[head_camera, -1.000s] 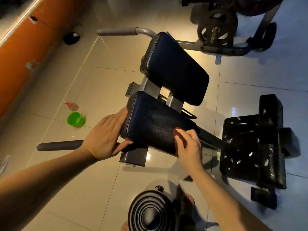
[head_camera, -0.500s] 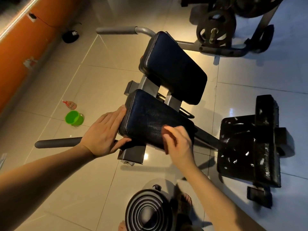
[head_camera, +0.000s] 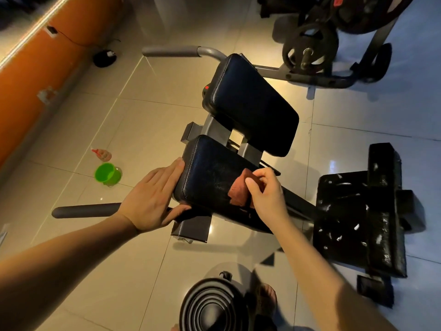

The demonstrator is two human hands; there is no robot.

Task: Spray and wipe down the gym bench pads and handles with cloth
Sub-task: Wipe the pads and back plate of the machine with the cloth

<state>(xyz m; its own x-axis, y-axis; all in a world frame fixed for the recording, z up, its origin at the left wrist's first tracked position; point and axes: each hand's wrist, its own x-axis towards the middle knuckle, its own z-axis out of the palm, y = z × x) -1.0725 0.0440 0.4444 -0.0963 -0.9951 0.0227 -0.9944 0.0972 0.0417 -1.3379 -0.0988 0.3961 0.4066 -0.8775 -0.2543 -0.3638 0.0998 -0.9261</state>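
Your right grip (head_camera: 267,192) has its fingers curled round the reddish cloth (head_camera: 239,191), thumb on top, pinching it down on the right part of the near pad (head_camera: 210,177). The cloth pokes out to the left of your fingers, all bunched up, and it's touching the pad's top face.

Your left grip (head_camera: 152,197) is spread flat with straight fingers and isn't holding anything. Its fingertips press on the pad's left end and the thumb tucks along the lower edge, right above the near handle (head_camera: 86,210) that runs out to the left. So cloth and left grip sit at opposite ends of the same pad, not touching.

The far pad (head_camera: 253,103) is just beyond, with the far handle (head_camera: 170,51) sticking out left past it. The spray bottle (head_camera: 102,154) is on the floor (head_camera: 143,115) well off to the left, just beside a green cup (head_camera: 106,174). There's a scuffed black pad (head_camera: 353,218) on the right and a round black disc (head_camera: 213,306) down by your feet.
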